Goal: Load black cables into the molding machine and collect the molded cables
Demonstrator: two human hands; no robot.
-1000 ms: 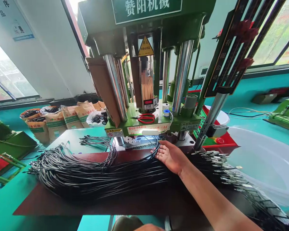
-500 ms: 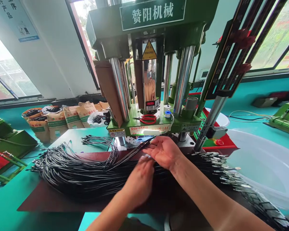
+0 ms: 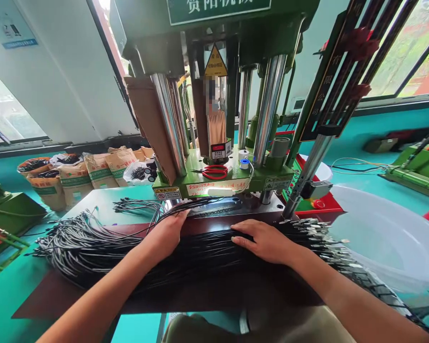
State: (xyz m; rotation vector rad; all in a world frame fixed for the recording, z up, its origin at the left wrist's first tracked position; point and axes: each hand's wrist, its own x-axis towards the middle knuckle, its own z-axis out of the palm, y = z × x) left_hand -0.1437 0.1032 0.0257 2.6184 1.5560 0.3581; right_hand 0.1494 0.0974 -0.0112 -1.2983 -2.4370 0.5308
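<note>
My left hand (image 3: 166, 236) is closed around a thin bunch of black cables (image 3: 200, 202), whose ends stick out to the right in front of the press's metal mold (image 3: 218, 208). My right hand (image 3: 262, 240) lies with fingers stretched out and thumb apart on a thick pile of black cables (image 3: 203, 257). That pile runs across a dark red-brown board (image 3: 39, 297). Its connector ends (image 3: 318, 231) fan out on the right, while its looped ends (image 3: 67, 238) spread on the left.
A green press (image 3: 214, 178) with steel columns stands straight ahead. Red-handled pliers (image 3: 214, 172) and a small blue-and-white roll (image 3: 244, 164) rest on its plate. Another cable bunch (image 3: 136, 205) lies at the left. A red control box (image 3: 327, 204), a white tub (image 3: 386, 228) and paper sacks (image 3: 75, 178) stand around.
My left hand has moved left and gripped the thin cable bunch. My right hand has come away from those cable ends, turned palm down and lowered onto the pile. The view has shifted slightly.
</note>
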